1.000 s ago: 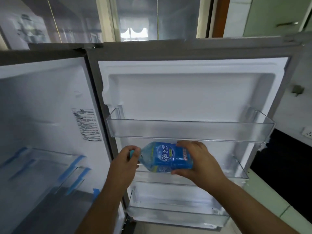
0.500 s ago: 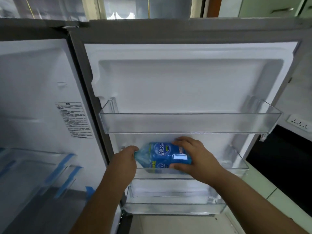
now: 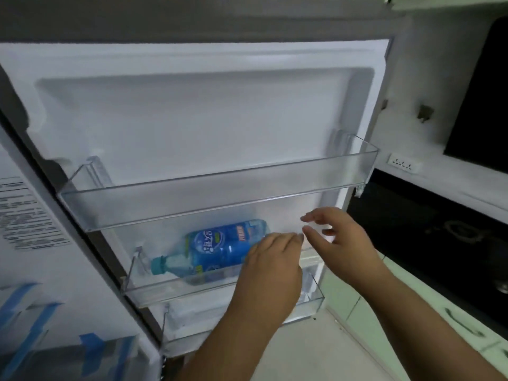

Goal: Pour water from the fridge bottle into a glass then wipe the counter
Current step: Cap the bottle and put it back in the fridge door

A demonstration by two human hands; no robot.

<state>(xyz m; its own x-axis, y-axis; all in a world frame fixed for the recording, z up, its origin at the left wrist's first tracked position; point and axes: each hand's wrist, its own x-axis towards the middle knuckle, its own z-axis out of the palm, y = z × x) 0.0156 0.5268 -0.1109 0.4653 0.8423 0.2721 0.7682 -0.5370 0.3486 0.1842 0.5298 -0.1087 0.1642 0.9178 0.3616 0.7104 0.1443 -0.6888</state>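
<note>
**Bottle lying in the door shelf, both hands free of it**

Bottle lies on its side in the middle door shelf of the open fridge door, teal cap pointing left and slightly down, blue label facing out. Its base end sits just beyond the fingertips of the left hand, which partly covers that end from the camera; whether those fingertips touch the plastic cannot be told. The left hand's fingers are extended and held together, only slightly bent, with nothing in them.

The right hand hovers to the right of the left fingertips and a little higher, near the shelf's right end. Its fingers are spread and loosely bent, thumb apart from the rest, gripping nothing; the bottle lies well to the left of them. The two hands are close together, the right thumb just beside the left fingertips.

Above both sets of fingers runs the upper door shelf, clear plastic. Below the hands, a lower door shelf shows partly behind the left forearm. To the left of the bottle's cap is the fridge's inner wall with a printed label, and blue tape on the drawers beneath it. Out past the right hand's fingers stands a pale green counter, with a white wall socket above it.
</note>
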